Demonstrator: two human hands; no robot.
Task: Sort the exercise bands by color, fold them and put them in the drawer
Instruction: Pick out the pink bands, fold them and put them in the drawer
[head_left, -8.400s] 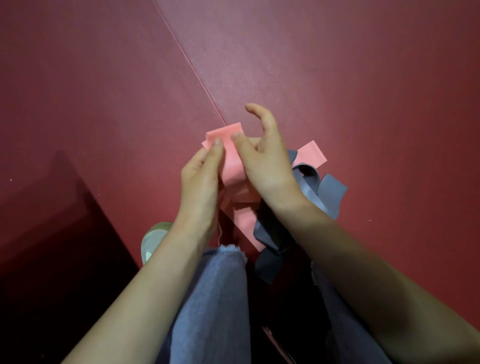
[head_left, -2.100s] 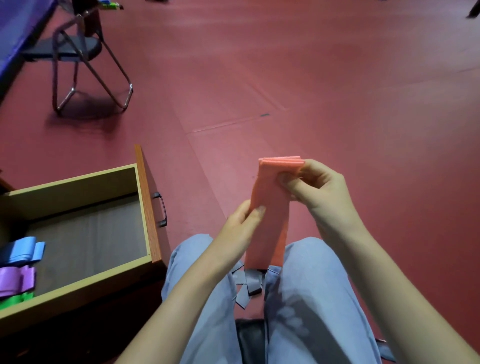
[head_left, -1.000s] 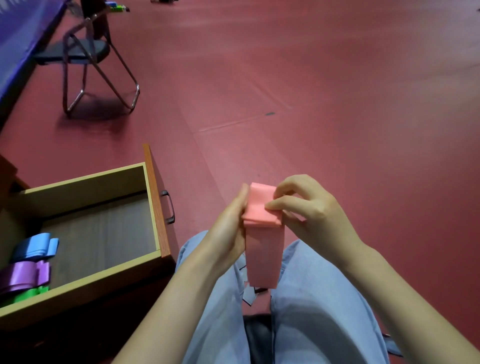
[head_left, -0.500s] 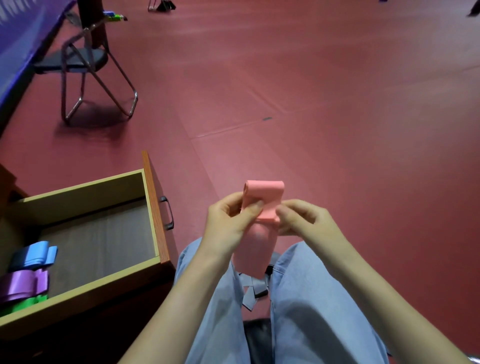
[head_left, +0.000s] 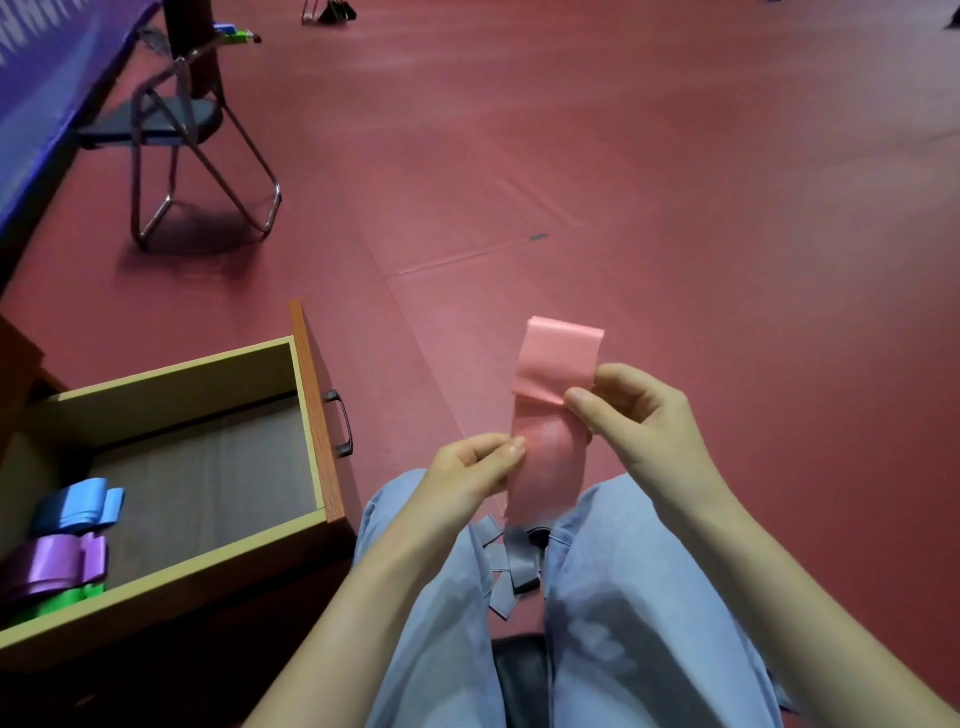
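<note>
Fingers of the left hand are being pinched on the lower left edge of the pink band. Those of the right hand are being pinched on its right edge, just under the fold. The band is being held upright in the air above the knees, its top turned over and its lower part hanging loose, so the folding is judged to be only partly done.

At the left end of the open drawer, three folded bands are being kept in a row: blue, purple and green. That part of the task is being counted as finished. The rest of the drawer floor is being left for the pink band and for the grey bands, which are lying unfolded in a heap between the knees. About half the work is judged to remain.

White lettering is being cut off by the frame on the purple banner at far left, and it cannot be read. No brand or label is being shown on the bands.
</note>
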